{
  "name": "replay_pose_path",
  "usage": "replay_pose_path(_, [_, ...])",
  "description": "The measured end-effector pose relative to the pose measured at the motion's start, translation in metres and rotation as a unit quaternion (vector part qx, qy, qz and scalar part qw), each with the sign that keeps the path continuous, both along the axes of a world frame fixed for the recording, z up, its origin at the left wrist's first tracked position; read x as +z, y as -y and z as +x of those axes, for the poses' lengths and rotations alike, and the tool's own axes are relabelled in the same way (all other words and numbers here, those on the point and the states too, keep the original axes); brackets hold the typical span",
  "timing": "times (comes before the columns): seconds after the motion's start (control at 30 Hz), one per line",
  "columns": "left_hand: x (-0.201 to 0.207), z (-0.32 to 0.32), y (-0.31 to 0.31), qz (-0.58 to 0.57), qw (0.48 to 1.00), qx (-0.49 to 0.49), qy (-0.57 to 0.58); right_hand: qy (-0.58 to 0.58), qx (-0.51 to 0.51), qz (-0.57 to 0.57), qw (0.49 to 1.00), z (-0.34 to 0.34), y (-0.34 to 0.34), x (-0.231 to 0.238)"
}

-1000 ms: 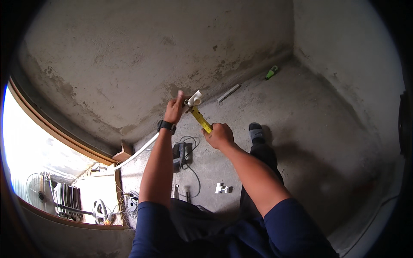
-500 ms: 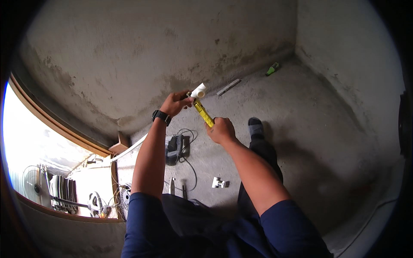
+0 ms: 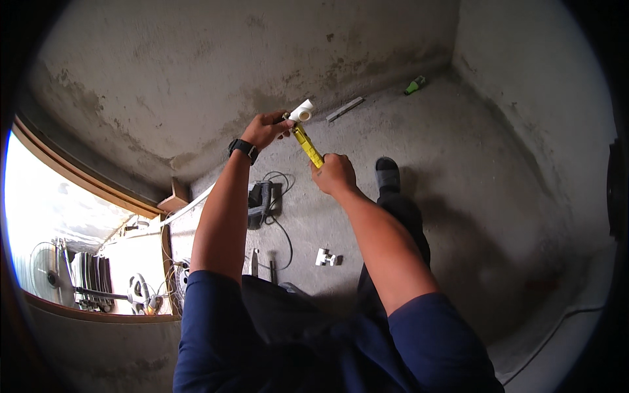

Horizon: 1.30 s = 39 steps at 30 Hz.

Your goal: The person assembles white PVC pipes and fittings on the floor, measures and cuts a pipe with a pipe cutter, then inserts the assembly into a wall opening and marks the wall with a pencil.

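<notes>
Out in front of me, my left hand (image 3: 266, 130) grips a white plastic pipe tee (image 3: 302, 111) between thumb and fingers; one round opening faces up toward me. A black watch is on that wrist. My right hand (image 3: 335, 174) is wrapped round the lower end of a yellow-handled tool (image 3: 308, 147). The tool's upper end meets the underside of the tee by my left fingertips. What kind of tool it is, and whether its tip bites on the fitting, cannot be made out.
On the concrete floor lie a dark corded power tool (image 3: 259, 203), several small white fittings (image 3: 325, 257), a grey bar (image 3: 344, 109) by the wall and a green object (image 3: 415, 85) near the corner. A standing fan (image 3: 52, 278) shows through the left opening. My slippered foot (image 3: 387, 175) is right of centre.
The whole scene has shifted upward in the picture as the view tilts. Both hands keep their grip on the tee and the yellow-handled tool, and their positions relative to each other look nearly the same.
</notes>
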<state>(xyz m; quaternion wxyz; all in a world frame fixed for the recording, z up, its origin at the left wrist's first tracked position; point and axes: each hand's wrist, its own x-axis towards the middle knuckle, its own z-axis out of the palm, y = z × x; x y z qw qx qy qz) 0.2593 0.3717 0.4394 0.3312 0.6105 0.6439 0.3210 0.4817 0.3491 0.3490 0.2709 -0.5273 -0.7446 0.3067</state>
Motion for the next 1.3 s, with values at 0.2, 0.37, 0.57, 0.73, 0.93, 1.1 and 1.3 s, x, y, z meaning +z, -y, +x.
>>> replay_pose_path(0.2, [-0.004, 0.001, -0.001, 0.005, 1.000, -0.004, 0.021, 0.002, -0.008, -0.010, 1.000, 0.002, 0.004, 0.005])
replay_pose_path(0.37, [-0.005, 0.000, 0.000, 0.007, 1.000, 0.000, 0.010, 0.005, -0.008, -0.007, 1.000, 0.005, 0.005, 0.007])
replay_pose_path(0.57, [-0.010, 0.000, 0.006, 0.036, 0.999, 0.008, 0.004, 0.047, 0.039, -0.028, 0.998, 0.012, 0.003, 0.013])
replay_pose_path(0.73, [-0.003, 0.007, 0.017, 0.053, 0.999, -0.007, -0.001, 0.076, 0.052, -0.040, 0.995, 0.018, 0.014, 0.031])
replay_pose_path(0.93, [-0.001, 0.012, 0.029, 0.069, 0.997, -0.018, -0.036, 0.099, 0.059, 0.008, 0.993, 0.033, 0.023, 0.052])
replay_pose_path(1.1, [-0.025, 0.013, 0.036, 0.113, 0.993, -0.008, -0.015, 0.135, 0.077, 0.015, 0.988, 0.047, 0.021, 0.064])
replay_pose_path(1.3, [-0.070, 0.024, 0.044, 0.235, 0.960, 0.118, -0.097, 0.234, 0.112, -0.118, 0.959, 0.050, 0.004, 0.051])
